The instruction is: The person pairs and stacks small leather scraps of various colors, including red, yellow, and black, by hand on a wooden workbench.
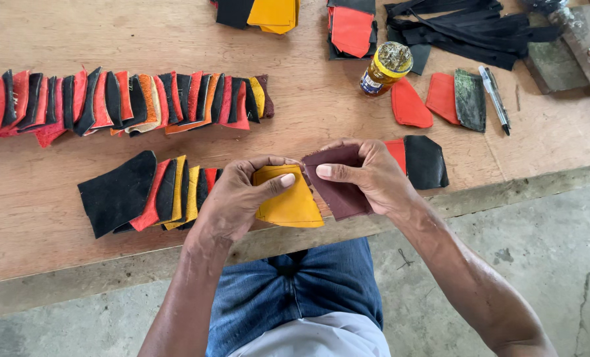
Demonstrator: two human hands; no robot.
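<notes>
Leather pieces everywhere on the wooden surface [321,112], cut to one curved shape. Held now above the near edge: a yellow leather piece [291,201] in the left hand [238,195], thumb on top, fingers closed under it; a maroon leather piece [338,188] in the right hand [367,175], pinched between thumb and fingers. Edges of the two touching at the top, close to the fingertips.

Already laid out, as far as visible: a long far row of overlapped pieces [123,102] in red, black and orange, and a shorter near row [153,192] just left of the left hand. Not yet in a row, probably: loose red pieces [410,106], a red and black pair [424,162] behind the right hand, small stacks [351,30] at the far edge. Judged roughly past the middle. Also near: a glue jar [384,69], a pen [494,99], black strips [467,30].
</notes>
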